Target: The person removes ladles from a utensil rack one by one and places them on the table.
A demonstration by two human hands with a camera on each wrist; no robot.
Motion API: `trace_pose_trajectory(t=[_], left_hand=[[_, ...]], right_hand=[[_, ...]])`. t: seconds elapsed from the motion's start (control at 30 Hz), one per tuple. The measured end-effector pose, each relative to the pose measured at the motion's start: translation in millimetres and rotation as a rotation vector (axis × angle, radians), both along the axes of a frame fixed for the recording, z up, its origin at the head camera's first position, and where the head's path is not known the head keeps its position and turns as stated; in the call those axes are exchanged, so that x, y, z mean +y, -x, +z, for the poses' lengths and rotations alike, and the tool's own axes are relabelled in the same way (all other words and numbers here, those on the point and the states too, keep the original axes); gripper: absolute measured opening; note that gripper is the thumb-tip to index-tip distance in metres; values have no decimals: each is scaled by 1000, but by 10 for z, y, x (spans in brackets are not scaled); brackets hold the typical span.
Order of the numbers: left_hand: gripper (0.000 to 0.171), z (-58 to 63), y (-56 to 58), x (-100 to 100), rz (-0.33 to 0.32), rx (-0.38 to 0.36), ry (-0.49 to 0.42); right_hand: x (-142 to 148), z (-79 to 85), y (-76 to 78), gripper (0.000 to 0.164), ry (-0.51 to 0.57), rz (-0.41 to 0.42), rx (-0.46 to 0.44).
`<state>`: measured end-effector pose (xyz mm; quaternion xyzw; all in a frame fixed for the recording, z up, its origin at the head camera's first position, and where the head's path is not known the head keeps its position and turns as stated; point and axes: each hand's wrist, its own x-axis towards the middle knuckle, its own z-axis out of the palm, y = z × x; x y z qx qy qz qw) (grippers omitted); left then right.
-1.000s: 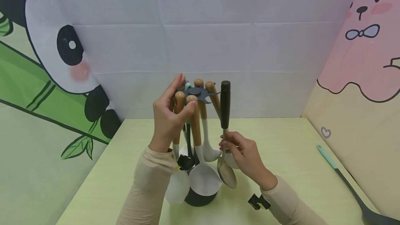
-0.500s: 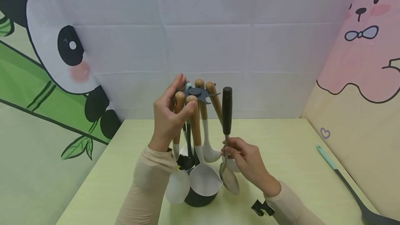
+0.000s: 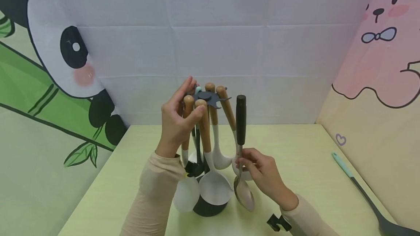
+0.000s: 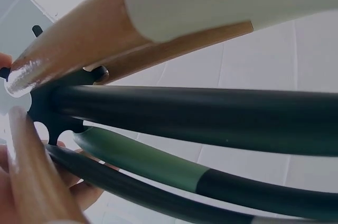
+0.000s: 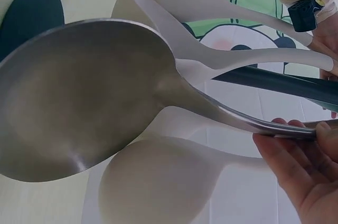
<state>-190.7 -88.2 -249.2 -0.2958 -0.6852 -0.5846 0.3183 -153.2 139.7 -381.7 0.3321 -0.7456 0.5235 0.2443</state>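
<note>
A dark rotating utensil rack stands on the table with several wooden-handled white utensils hung around it. My left hand holds its top, thumb against the handle of a white ladle, the other fingers behind the handles. In the left wrist view, part of that hand shows beyond the rack's dark hooked top. My right hand pinches the shaft of a metal serving spoon beside the rack. The spoon hangs nearly upright, black handle up; its bowl fills much of the right wrist view.
A dark turner with a mint-green handle lies along the table's right edge. The rack's round dark base rests on the pale table. Another white utensil hangs just behind the spoon. A white backdrop rises behind.
My right hand has moved the metal spoon slightly right and down, away from the rack's top. The left hand has stayed in place on the rack.
</note>
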Motion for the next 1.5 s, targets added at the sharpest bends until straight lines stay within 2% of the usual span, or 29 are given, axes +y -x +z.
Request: trace_pose_trajectory(t=[0.27, 0.5, 0.73, 1.13, 1.37, 1.5], left_hand=[[102, 15, 11, -30, -53, -22, 6], [89, 17, 23, -56, -95, -36, -2], [93, 25, 41, -59, -123, -35, -10], [89, 17, 70, -67, -146, -39, -14], [97, 14, 97, -72, -197, -56, -39], [95, 16, 114, -83, -221, -65, -51]], right_hand=[[7, -22, -20, 19, 1, 1, -26], [24, -33, -29, 20, -10, 10, -25], [51, -35, -29, 20, -14, 5, -17], [124, -53, -58, 19, -35, -29, -45], [174, -64, -62, 20, -39, -47, -34], [208, -65, -63, 21, -44, -55, -36]])
